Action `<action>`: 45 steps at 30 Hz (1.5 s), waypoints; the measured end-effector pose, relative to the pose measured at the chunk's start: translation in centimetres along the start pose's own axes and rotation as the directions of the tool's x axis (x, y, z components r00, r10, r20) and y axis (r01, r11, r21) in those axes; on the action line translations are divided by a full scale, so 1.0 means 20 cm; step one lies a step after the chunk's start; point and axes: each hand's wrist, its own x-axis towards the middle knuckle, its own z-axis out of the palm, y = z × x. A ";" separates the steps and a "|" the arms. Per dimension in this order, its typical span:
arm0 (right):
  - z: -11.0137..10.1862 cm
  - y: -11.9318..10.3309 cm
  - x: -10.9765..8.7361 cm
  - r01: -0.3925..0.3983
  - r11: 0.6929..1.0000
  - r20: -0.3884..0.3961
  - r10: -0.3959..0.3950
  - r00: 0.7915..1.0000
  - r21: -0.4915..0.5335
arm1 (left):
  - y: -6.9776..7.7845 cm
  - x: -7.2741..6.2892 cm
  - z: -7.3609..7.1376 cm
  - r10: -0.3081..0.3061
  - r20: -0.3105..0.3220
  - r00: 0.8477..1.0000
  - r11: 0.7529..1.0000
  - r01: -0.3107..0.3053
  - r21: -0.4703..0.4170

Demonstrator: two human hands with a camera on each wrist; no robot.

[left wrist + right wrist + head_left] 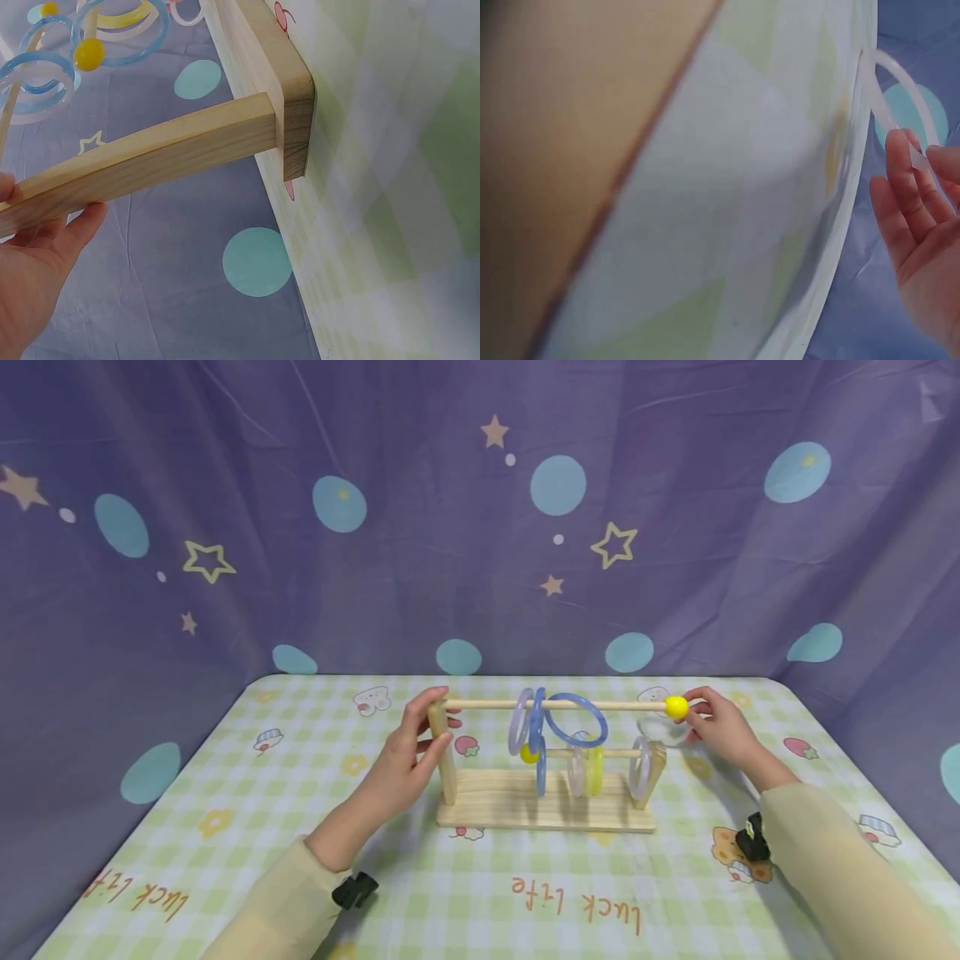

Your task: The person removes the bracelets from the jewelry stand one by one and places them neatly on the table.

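A wooden stand (542, 814) has two posts, each with a dowel ending in a yellow ball. My left hand (397, 768) grips the top of the left post (150, 154), thumb on one side and fingers on the other. My right hand (722, 727) pinches a whitish translucent ring (877, 94) beside the yellow ball (677, 707) of the upper dowel (480, 703). On that dowel hang a lilac ring (516, 735) and two blue rings, one (600, 720) tilted. The lower dowel (622, 752) carries blue, pale lilac and yellow (594, 772) rings.
A green-checked cloth (300, 827) with printed pictures and lettering covers the table under the stand. Behind the far edge hangs a purple curtain (420, 568) with stars and teal spots. A black wrist device (753, 839) sits on the right sleeve.
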 end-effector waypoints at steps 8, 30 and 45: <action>-0.02 0.04 0.04 -0.060 0.992 0.051 0.066 0.996 -0.115 | 0.00 0.00 0.01 0.012 0.001 1.000 1.000 -0.012 -0.001; -0.02 0.07 0.09 0.023 0.935 0.103 0.015 0.995 -0.353 | 0.01 0.00 0.00 -0.010 0.002 1.000 1.000 0.010 0.003; -0.14 -0.06 -0.05 0.106 0.968 -0.006 -0.110 0.994 -0.228 | 0.00 0.00 0.00 -0.014 -0.005 1.000 1.000 0.014 0.001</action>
